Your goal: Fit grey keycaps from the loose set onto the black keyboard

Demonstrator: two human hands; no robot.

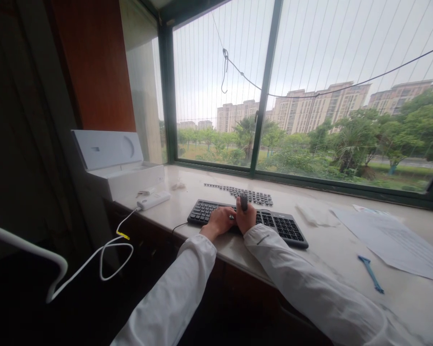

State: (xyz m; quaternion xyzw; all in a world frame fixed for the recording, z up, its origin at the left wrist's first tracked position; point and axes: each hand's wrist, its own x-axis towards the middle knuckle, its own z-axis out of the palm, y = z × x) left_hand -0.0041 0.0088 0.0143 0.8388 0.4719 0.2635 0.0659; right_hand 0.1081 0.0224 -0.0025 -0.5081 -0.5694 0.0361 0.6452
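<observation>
A black keyboard (287, 229) lies along the front of the marble-look sill. Keycaps sit on its left part, while bare switch sockets show on its right part. My right hand (246, 220) is closed round an upright black-handled tool (244, 202) over the keyboard's middle; the tool's lower end is hidden by my hands. Beside it, my left hand (221, 221) rests low over the keys, its fingers curled together near my right hand. Whatever those fingers hold is too small to tell. Behind the keyboard, loose black keycaps (254, 196) lie in rows.
An open white box (130, 180) stands at the left, near a white power strip (153, 200) whose cable (116, 244) hangs off the edge. To the right lie a crumpled clear plastic bag (317, 215), printed paper sheets (393, 240) and a blue tool (371, 274). Windows rise behind.
</observation>
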